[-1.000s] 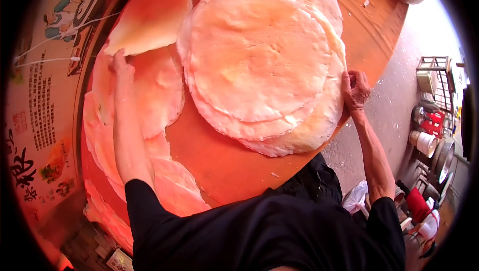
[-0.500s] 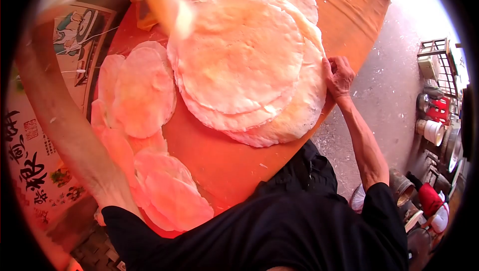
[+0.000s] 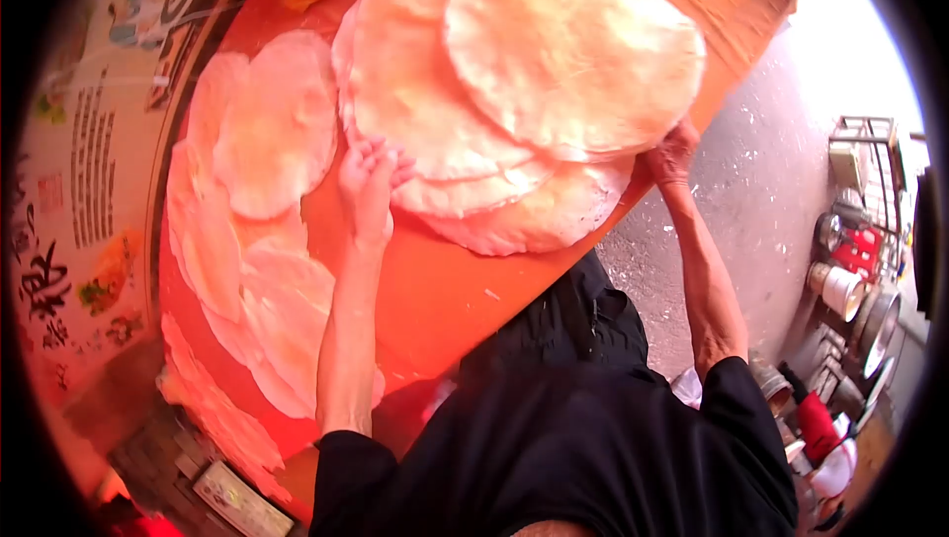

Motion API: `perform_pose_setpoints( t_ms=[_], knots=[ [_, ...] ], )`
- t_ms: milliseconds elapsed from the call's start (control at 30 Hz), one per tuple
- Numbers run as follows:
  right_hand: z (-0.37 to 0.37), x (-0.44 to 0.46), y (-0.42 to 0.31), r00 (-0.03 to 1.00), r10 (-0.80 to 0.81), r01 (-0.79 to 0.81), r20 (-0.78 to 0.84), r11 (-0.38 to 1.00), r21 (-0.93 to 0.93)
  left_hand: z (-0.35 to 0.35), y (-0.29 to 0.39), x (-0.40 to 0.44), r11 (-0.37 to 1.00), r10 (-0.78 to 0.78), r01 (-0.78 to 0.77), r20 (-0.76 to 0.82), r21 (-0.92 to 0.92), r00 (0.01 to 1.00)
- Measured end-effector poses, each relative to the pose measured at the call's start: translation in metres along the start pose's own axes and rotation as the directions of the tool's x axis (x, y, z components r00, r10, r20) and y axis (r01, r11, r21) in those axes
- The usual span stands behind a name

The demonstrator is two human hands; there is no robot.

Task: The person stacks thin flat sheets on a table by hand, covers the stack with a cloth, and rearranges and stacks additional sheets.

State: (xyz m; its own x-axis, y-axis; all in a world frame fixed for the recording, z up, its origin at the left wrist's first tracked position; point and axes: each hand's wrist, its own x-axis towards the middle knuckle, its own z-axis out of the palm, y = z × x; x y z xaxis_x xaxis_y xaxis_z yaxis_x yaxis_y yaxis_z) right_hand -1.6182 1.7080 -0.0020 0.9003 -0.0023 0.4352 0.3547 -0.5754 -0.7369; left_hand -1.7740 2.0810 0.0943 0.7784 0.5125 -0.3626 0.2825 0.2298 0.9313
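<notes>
Several stacked flatbreads [image 3: 573, 53] — left hand [image 3: 366, 184], fingers [image 3: 401, 171] loosely parted — right hand [image 3: 673, 159], fingertips hidden, grip unclear

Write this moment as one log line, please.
left hand: at edge of flatbread stack; right hand: at edge of top flatbread; top flatbread: off-centre on stack

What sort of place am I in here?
Possibly a small flatbread workshop or food stall: thin, round, bread-like sheets lie stacked on an orange-covered table, with an illustrated board at the picture's left and a white bucket at its right.
</notes>
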Motion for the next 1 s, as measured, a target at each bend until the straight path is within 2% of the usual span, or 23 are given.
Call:
perform_pose_setpoints(
  t_ms=[33, 67, 133, 167, 200, 233, 267, 300, 333, 400, 433, 467, 533, 600, 700, 733, 800, 833, 933, 1000],
  knots=[
    [-0.003, -0.005, 0.010, 0.994, 0.100, -0.102, 0.041, 0.994, 0.047, -0.017, -0.008, -0.023, 1.000, -0.011, 0.011, -0.032, 0.024, 0.999],
    [-0.006, -0.008, 0.023, 0.990, 0.126, -0.132, 0.069, 0.987, 0.088, -0.036, -0.016, -0.046, 0.999, -0.019, 0.022, -0.075, 0.047, 0.997],
    [-0.016, -0.016, 0.029, 0.960, 0.264, -0.279, 0.092, 0.910, 0.308, -0.076, -0.028, -0.091, 0.995, -0.028, 0.044, -0.191, 0.085, 0.981],
    [-0.030, -0.016, 0.021, 0.895, 0.428, -0.445, 0.126, 0.832, 0.332, -0.095, -0.036, -0.117, 0.993, -0.039, 0.066, -0.246, 0.103, 0.968],
    [-0.035, -0.021, 0.023, 0.861, 0.506, -0.489, 0.054, 0.793, 0.364, -0.115, -0.047, -0.140, 0.989, -0.035, 0.081, -0.336, 0.123, 0.941],
    [-0.040, -0.028, 0.009, 0.886, 0.464, -0.441, 0.003, 0.839, 0.320, -0.136, -0.059, -0.162, 0.985, -0.029, 0.097, -0.417, 0.143, 0.908],
    [-0.037, -0.034, -0.009, 0.901, 0.432, -0.414, 0.033, 0.836, 0.359, -0.156, -0.072, -0.182, 0.980, -0.018, 0.111, -0.485, 0.165, 0.874],
    [-0.032, -0.044, -0.026, 0.913, 0.383, -0.408, 0.143, 0.847, 0.340, -0.173, -0.087, -0.203, 0.986, -0.012, 0.099, -0.543, 0.131, 0.840],
    [-0.022, -0.055, -0.073, 0.911, 0.330, -0.397, 0.245, 0.861, 0.317, -0.190, -0.099, -0.220, 0.986, 0.003, 0.092, -0.570, 0.138, 0.822],
    [0.009, -0.087, -0.177, 0.743, 0.297, -0.501, 0.600, 0.841, 0.204, -0.218, -0.120, -0.255, 0.986, 0.024, 0.084, -0.623, 0.142, 0.781],
    [0.033, -0.114, -0.203, 0.649, 0.159, -0.510, 0.744, 0.817, 0.270, -0.232, -0.128, -0.272, 0.969, 0.050, 0.122, -0.657, 0.213, 0.752],
    [0.053, -0.133, -0.242, 0.425, 0.149, -0.573, 0.893, 0.808, 0.138, -0.243, -0.135, -0.284, 0.967, 0.070, 0.119, -0.681, 0.226, 0.728],
    [0.102, -0.185, -0.289, 0.156, -0.001, -0.586, 0.988, 0.805, 0.093, -0.260, -0.144, -0.311, 0.957, 0.103, 0.128, -0.721, 0.259, 0.685],
    [0.146, -0.234, -0.328, 0.080, -0.031, -0.774, 0.996, 0.628, 0.082, -0.270, -0.145, -0.335, 0.923, 0.142, 0.182, -0.741, 0.338, 0.656],
    [0.187, -0.269, -0.362, -0.130, 0.104, -0.890, 0.986, 0.426, -0.163, -0.285, -0.164, -0.372, 0.895, 0.146, 0.257, -0.784, 0.364, 0.603],
    [0.188, -0.278, -0.366, -0.101, 0.129, -0.880, 0.987, 0.451, -0.149, -0.289, -0.174, -0.384, 0.890, 0.137, 0.281, -0.800, 0.358, 0.585],
    [0.186, -0.292, -0.372, -0.032, 0.176, -0.856, 0.984, 0.503, -0.118, -0.291, -0.191, -0.404, 0.977, -0.033, 0.197, -0.864, 0.078, 0.502],
    [0.179, -0.292, -0.378, -0.049, 0.236, -0.842, 0.971, 0.513, -0.167, -0.290, -0.196, -0.410, 0.987, -0.127, 0.144, -0.875, -0.067, 0.466],
    [0.168, -0.310, -0.383, 0.103, 0.183, -0.730, 0.978, 0.682, -0.051, -0.292, -0.203, -0.416, 0.951, -0.305, 0.059, -0.878, -0.305, 0.369],
    [0.169, -0.313, -0.393, 0.120, 0.193, -0.707, 0.974, 0.705, -0.053, -0.298, -0.202, -0.411, 0.888, -0.396, -0.048, -0.813, -0.458, 0.427]
  ],
)
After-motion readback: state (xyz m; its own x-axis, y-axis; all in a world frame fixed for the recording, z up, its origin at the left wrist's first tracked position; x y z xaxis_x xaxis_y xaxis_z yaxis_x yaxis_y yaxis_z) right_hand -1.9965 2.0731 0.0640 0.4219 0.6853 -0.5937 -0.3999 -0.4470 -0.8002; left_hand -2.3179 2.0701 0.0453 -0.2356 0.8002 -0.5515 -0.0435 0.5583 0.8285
